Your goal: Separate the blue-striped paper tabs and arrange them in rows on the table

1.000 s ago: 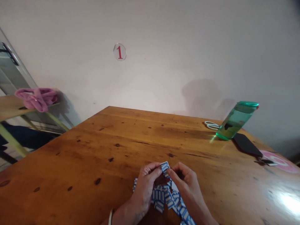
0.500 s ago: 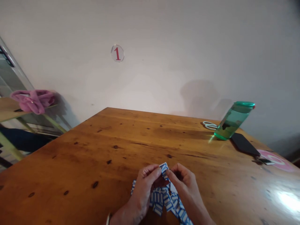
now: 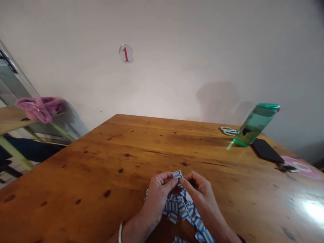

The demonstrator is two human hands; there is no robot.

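Observation:
Close to the table's near side, both hands come together at a small blue-and-white printed paper piece point(image 3: 177, 174), marked with blue-outlined rectangles. Thumb and fingers of my left hand point(image 3: 157, 197) pinch its left side. My right hand point(image 3: 202, 192) has its thumb and fingers closed at the lower right of that piece. Beneath and between the hands lies a loose heap of similar blue-and-white pieces point(image 3: 172, 206), partly hidden by both hands. A few more show at the bottom edge of the view.
On the wooden table point(image 3: 141, 141), a green bottle point(image 3: 255, 125) stands at the right beside a black phone-like slab point(image 3: 267, 150), a white cable point(image 3: 228, 131) and a pink disc point(image 3: 303, 167). Pink cloth point(image 3: 40, 108) lies on another surface at left. The wall point(image 3: 162, 81) rises behind.
The held piece has turned so its blue-outlined rectangles face more toward me. Both hands stay close together around it. The whole view has shifted slightly.

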